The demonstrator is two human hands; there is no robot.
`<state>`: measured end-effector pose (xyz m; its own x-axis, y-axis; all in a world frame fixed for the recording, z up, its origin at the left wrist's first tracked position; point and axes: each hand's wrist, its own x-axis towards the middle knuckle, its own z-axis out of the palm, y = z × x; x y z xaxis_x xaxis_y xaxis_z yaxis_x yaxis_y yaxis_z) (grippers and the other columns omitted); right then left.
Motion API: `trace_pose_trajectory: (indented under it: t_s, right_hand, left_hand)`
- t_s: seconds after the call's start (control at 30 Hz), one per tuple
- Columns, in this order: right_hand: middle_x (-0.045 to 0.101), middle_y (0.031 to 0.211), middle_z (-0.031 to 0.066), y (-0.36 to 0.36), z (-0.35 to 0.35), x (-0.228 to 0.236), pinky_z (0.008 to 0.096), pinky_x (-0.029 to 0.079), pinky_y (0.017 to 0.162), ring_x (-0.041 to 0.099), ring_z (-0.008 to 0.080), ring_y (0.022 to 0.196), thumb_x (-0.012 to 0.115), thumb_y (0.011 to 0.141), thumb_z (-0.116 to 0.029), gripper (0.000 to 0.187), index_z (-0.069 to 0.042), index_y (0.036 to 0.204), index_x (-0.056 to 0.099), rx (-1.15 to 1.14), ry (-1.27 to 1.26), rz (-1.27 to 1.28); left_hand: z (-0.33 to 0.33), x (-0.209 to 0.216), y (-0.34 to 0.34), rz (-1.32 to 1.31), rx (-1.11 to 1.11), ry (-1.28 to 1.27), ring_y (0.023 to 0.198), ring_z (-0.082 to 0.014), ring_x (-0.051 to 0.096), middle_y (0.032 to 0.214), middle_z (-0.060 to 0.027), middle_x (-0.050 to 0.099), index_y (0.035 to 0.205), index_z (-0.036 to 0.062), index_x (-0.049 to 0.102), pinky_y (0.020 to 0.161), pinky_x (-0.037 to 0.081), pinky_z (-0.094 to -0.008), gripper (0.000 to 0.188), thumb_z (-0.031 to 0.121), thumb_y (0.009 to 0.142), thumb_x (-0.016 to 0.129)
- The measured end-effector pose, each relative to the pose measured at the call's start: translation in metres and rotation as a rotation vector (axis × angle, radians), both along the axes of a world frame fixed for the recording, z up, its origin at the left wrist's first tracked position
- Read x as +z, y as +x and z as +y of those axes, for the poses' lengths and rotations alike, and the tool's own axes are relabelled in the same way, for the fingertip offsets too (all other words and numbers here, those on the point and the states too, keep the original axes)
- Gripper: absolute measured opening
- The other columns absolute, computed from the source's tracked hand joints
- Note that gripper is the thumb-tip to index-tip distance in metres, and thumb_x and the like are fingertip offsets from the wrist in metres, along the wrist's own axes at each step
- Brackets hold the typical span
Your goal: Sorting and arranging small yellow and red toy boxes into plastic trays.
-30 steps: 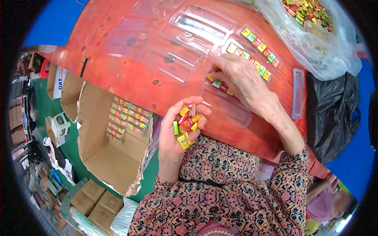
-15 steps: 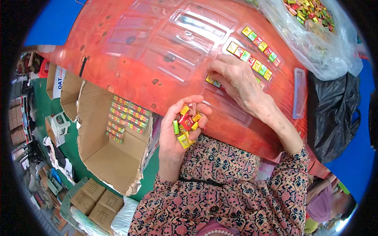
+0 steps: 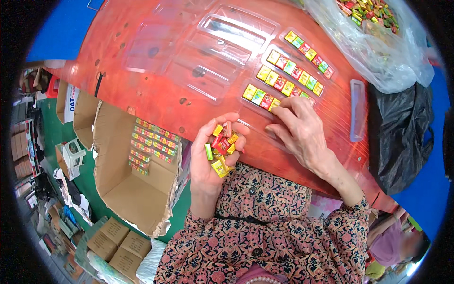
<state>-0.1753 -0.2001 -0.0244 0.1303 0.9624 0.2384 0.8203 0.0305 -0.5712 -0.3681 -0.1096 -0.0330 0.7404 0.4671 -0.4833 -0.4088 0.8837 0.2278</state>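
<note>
My left hand (image 3: 204, 163) is cupped palm up near the table's front edge. It holds a loose heap of small wrapped candies (image 3: 224, 144) in red, yellow and green. To its right, my right hand (image 3: 305, 133) reaches over a clear plastic tray (image 3: 253, 113). Its thumb is apart from the fingers, and the fingertips touch a yellow candy (image 3: 274, 104) in the nearest row. Candies of mixed colours stand side by side in several slanted rows (image 3: 279, 81) in the tray. My right fingers hide the right end of the nearest row.
Clear trays (image 3: 201, 71) without candies lie on the red table (image 3: 156, 97). A plastic bag of candies (image 3: 369, 61) is at the far right, above a black bag (image 3: 399, 142). Left of the table, an open carton (image 3: 137, 194) contains filled trays (image 3: 153, 142). A person (image 3: 385, 246) is at lower right.
My right hand has moved right and nearer along the nearest row, its thumb now apart from the fingers. More candies there are uncovered. My left hand stays almost in place.
</note>
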Motion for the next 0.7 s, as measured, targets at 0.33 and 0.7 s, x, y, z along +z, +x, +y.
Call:
trace_pose_trajectory:
  t_s: [0.33, 0.7]
  right_hand:
    - [0.053, 0.090, 0.0123, 0.004, 0.001, -0.010, 0.0392, 0.047, 0.070, 0.054, 0.0295, 0.082, 0.073, 0.067, -0.006, 0.031, -0.001, 0.093, 0.057, -0.014, 0.068, -0.069]
    - [0.054, 0.092, 0.0127, 0.006, -0.002, 0.014, 0.0382, 0.047, 0.072, 0.056, 0.0297, 0.085, 0.069, 0.075, -0.007, 0.023, -0.001, 0.095, 0.060, -0.066, -0.007, 0.179]
  left_hand:
    - [-0.003, 0.005, 0.004, 0.022, 0.023, 0.022, 0.071, -0.0190, 0.055, 0.095, -0.0200, 0.061, 0.116, -0.0023, 0.052, 0.039, 0.040, -0.0200, 0.040, 0.029, 0.097, 0.035]
    - [-0.004, 0.004, 0.013, -0.049, -0.063, -0.011, 0.070, -0.0197, 0.058, 0.097, -0.0211, 0.062, 0.118, -0.0023, 0.051, 0.039, 0.041, -0.0207, 0.044, 0.033, 0.099, 0.033]
